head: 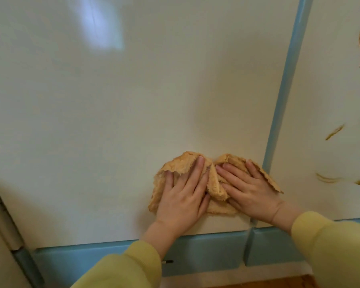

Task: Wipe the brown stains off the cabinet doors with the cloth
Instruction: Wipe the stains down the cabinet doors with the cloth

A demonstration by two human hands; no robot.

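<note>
Low in the middle of the frame, the left hand (182, 196) and right hand (246, 187) press flat, fingers spread, on the tan cloth (216, 183). The cloth lies bunched on the cream cabinet door (112, 121). Brown stains (334, 132) mark the door at the right edge.

My left hand (183, 196) is laid flat, palm down, fingers spread and pointing up and away from me, the wrist bent back slightly. My right hand (248, 190) is flat as well, palm down, its fingers angled up and to the left, so their tips lie just beside the left hand's fingers. Both hands sit close together, thumbs inward, neither one curled into a grasp. Both forearms rise from the lower edge of view, the right from further out, each in a pale yellow sleeve (330, 244) ending just short of the wrist.
</note>
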